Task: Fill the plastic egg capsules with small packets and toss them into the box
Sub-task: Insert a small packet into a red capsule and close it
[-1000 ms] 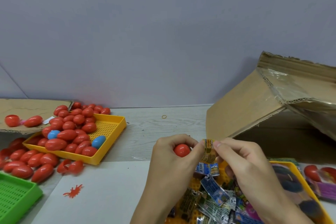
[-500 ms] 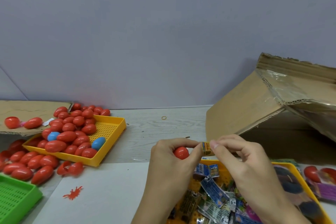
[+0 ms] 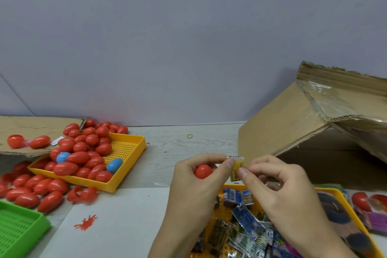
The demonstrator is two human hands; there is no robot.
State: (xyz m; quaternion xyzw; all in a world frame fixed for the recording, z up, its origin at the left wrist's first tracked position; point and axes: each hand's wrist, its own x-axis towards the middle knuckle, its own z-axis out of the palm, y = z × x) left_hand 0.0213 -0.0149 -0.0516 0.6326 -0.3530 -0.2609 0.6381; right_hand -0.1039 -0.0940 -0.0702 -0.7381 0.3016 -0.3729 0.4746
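My left hand (image 3: 195,186) cups a red egg capsule (image 3: 203,171) in its curled fingers. Its thumb and forefinger also pinch the top edge of a small yellow packet (image 3: 237,168). My right hand (image 3: 278,190) pinches the same packet from the right side. Both hands hover above a yellow tray (image 3: 343,205) heaped with small printed packets (image 3: 247,219). The open cardboard box (image 3: 293,130) lies tipped on its side just behind my right hand.
A second yellow tray (image 3: 129,165) at the left holds several red capsules and two blue ones. More red capsules (image 3: 31,190) lie loose on the table beside a green tray (image 3: 18,228). A flat cardboard sheet (image 3: 31,128) sits at far left. A rubber band (image 3: 189,136) lies mid-table.
The packet, folded small between my fingertips half a second ago, now hangs more unfolded between both hands. My hands have barely shifted; the red capsule stays in my left palm.
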